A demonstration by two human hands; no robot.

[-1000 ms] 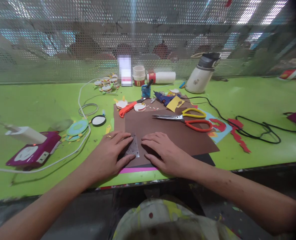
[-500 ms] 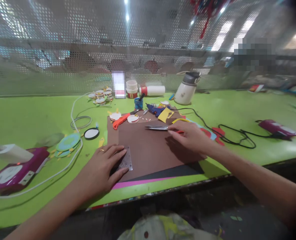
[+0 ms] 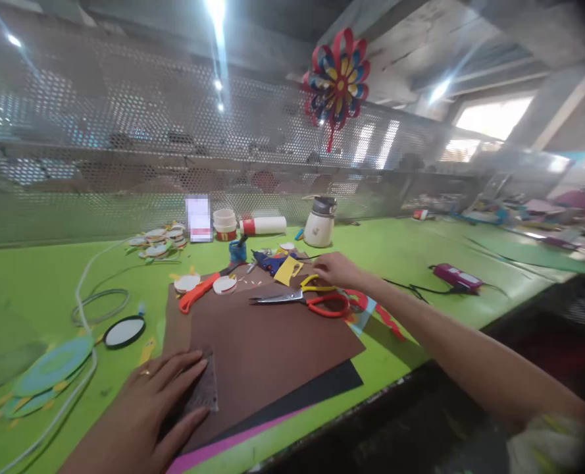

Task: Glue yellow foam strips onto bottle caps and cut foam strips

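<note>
My left hand (image 3: pixel 158 401) lies with its fingers stretched over a small clear plastic piece (image 3: pixel 209 388), pressing it on the brown paper sheet (image 3: pixel 272 355). Scissors (image 3: pixel 299 297) with one yellow and one red handle rest across the far part of that sheet, blades pointing left. Just beyond the handles, my right hand (image 3: pixel 339 268) is closed with fingers curled; what they hold, if anything, is hidden. Close by on its left are a piece of cut yellow paper (image 3: pixel 287 270) and a blue glue gun (image 3: pixel 271 261).
An orange-handled cutter (image 3: pixel 201 293) and white discs (image 3: pixel 224 284) lie at the sheet's far left. Behind stand a blue pot (image 3: pixel 237 250), a white flask (image 3: pixel 320 224) and stacked cups (image 3: pixel 224 225). A white cable (image 3: pixel 87 316) runs along the left; a purple power strip (image 3: pixel 457 278) sits right.
My right hand has let go of the scissors and moved beyond their handles; they now lie on the brown paper. My left hand stays on the clear plastic piece. The view has swung right and up.
</note>
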